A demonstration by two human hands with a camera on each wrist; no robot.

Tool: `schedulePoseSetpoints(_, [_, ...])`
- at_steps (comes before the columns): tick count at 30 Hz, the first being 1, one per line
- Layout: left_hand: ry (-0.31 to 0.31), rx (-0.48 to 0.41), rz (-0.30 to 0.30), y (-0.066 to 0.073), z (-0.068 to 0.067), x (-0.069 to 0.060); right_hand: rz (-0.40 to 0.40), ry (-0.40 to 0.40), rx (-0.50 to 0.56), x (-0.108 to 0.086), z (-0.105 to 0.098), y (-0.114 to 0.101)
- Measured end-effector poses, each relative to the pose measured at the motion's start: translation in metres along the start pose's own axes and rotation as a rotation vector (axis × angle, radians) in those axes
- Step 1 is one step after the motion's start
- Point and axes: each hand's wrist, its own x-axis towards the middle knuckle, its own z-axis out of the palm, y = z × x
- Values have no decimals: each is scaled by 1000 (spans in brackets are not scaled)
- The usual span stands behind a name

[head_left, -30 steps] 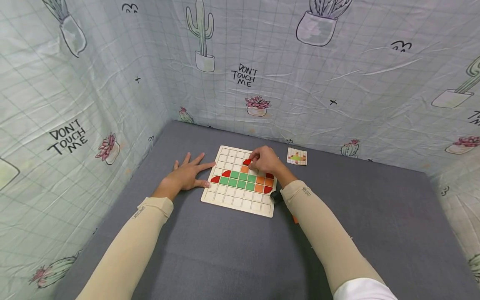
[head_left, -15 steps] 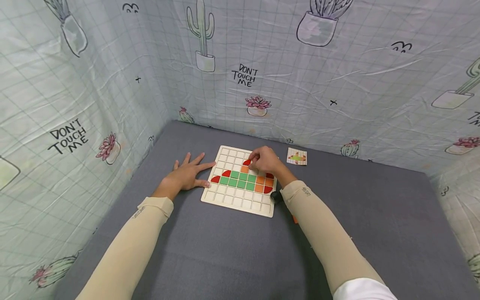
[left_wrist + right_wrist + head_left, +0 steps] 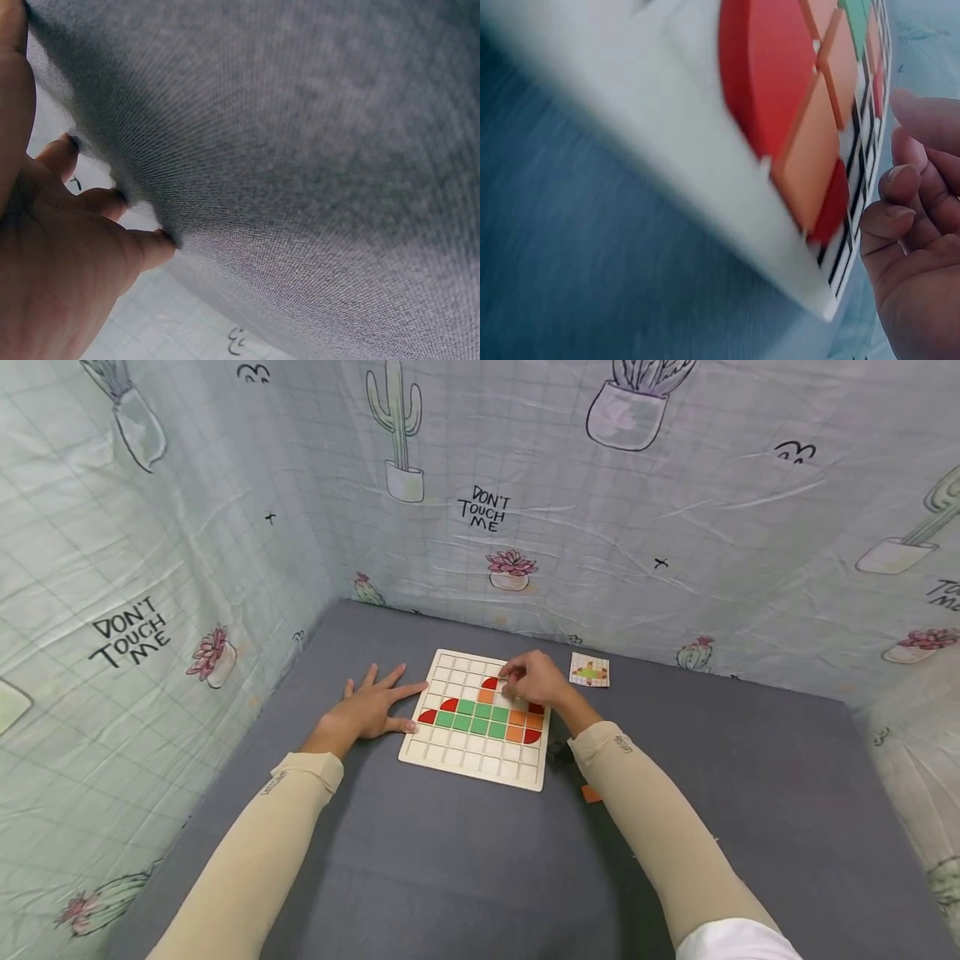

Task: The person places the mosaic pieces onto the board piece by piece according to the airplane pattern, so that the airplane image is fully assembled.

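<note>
A pale wooden grid board (image 3: 450, 760) lies on the table with green, orange and red tiles set in a stepped shape. My left hand (image 3: 365, 710) rests flat at the board's left side, fingers spread, with forefinger and thumb at its edge. In the left wrist view, the left fingertips (image 3: 159, 244) touch the grey cloth. Over the upper right of the board is my right hand (image 3: 536, 678), its fingers bent beside a red rounded tile (image 3: 490, 683) and an orange tile (image 3: 486, 697). Whether a small piece sits between the right thumb and fingers is unclear.
A small pattern card (image 3: 589, 670) lies behind the board to the right. An orange piece (image 3: 592, 793) sits beside the right forearm, and a dark object (image 3: 558, 753) is near the board's right edge. Patterned cloth walls (image 3: 480, 560) border the grey table.
My right hand has lifted slightly and shifted a little right relative to the board, and more of the orange piece by the forearm shows. The left hand stays in place.
</note>
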Motion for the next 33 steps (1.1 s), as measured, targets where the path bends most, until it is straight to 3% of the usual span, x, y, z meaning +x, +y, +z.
schedulePoseSetpoints(12, [-18, -1, 4, -1, -3, -2, -88, -84, -9, -45, -19, 9])
schedulePoseSetpoints(21, [-27, 5, 4, 2, -4, -2, -157, -174, -19, -99, -30, 22])
schedulePoseSetpoints(27, [-17, 0, 13, 2, -6, -3, -130, -196, -52, -140, -44, 33])
schedulePoseSetpoints(33, [-27, 3, 19, 2, -5, -3, -112, -237, -102, -171, -45, 54])
